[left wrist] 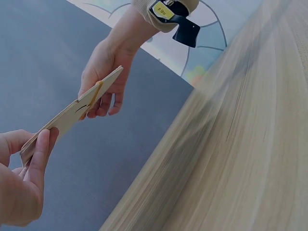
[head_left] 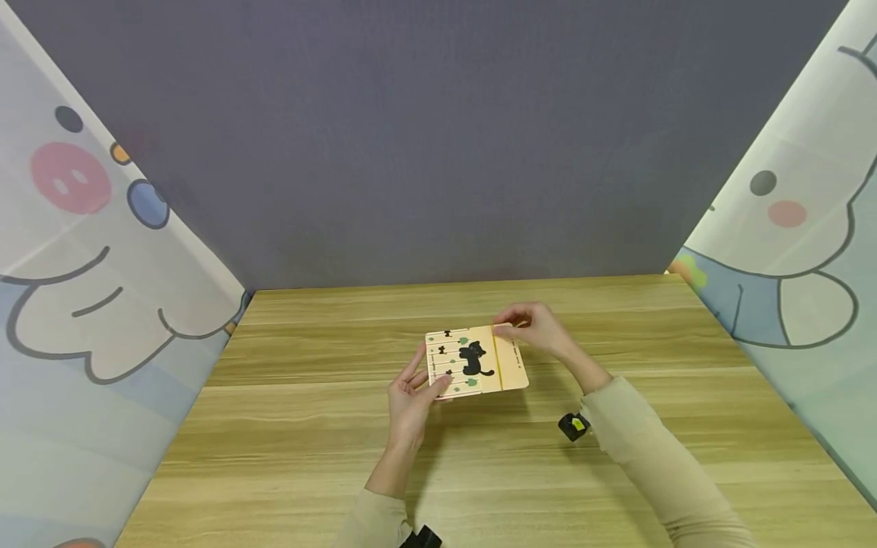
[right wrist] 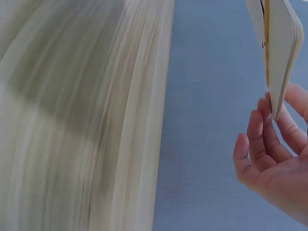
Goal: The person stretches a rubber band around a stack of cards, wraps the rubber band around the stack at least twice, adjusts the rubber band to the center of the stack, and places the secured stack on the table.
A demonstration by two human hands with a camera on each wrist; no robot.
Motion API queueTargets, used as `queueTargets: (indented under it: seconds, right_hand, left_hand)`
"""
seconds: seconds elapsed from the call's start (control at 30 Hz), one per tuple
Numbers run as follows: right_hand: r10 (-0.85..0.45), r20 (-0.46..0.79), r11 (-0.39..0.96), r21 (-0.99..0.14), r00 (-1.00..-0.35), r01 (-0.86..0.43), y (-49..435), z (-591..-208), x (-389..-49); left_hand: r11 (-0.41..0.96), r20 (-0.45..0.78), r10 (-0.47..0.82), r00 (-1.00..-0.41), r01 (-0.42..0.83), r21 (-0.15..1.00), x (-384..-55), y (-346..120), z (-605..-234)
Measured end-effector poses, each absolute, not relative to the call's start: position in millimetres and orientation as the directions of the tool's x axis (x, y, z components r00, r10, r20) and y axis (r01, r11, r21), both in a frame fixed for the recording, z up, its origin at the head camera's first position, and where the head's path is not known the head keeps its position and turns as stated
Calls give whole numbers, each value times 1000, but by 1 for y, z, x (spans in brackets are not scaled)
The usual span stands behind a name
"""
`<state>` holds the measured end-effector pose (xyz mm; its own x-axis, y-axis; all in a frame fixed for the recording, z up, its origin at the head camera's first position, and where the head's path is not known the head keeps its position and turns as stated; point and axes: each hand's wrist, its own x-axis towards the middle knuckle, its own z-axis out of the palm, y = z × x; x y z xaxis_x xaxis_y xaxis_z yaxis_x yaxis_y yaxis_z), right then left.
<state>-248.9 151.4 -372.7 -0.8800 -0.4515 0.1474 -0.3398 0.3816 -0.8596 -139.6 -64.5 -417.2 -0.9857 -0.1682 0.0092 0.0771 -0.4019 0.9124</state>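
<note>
A thin, cream cat-print notebook (head_left: 473,361) with green leaves and a black cat on its cover is held up above the table. A yellow elastic band (head_left: 498,361) runs across it near its right end. My left hand (head_left: 409,403) grips the left end, thumb on the cover and fingers behind. At the far edge beside the band, my right hand (head_left: 541,331) pinches the notebook between thumb and fingers. Seen edge-on in the left wrist view, the notebook (left wrist: 72,111) shows thin stacked layers. Its corner (right wrist: 284,62) lies between the right fingers in the right wrist view.
Below the hands is a wood-grain table (head_left: 288,426). A dark grey panel (head_left: 438,152) stands along its back edge, with cartoon-printed sheets (head_left: 82,304) at both sides. A black wrist camera (head_left: 572,426) hangs at the right sleeve.
</note>
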Motion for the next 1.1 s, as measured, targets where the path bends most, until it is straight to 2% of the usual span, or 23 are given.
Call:
queueTargets:
  seconds: [0.27,0.53,0.7,0.97,1.1]
  right_hand:
    - [-478,116,338,-891,-871,-304,152,-378,-251]
    - [-424,70,334,-914,-903,-228,149,-380,-248]
    - [-441,26,328,-926,-897,-188,144,-382,-246]
    - [-469,30,336,-918,-883,-210,143,-361,-238]
    - [-469,47,312,-925,-882,-216,150,-369,-248]
  left_hand:
    - [-416,5,-164,-986,74,906,-139,-62,-416]
    - [-403,23,-151,-988,83,911,-139,-57,-414]
    - [-398,23,-126,-992,71,915,-138,-52,-414]
    - [-407,13,-133,-991,66,911,-140,-53,-415]
    - [-406,15,-134,-991,69,911,-140,-53,-414]
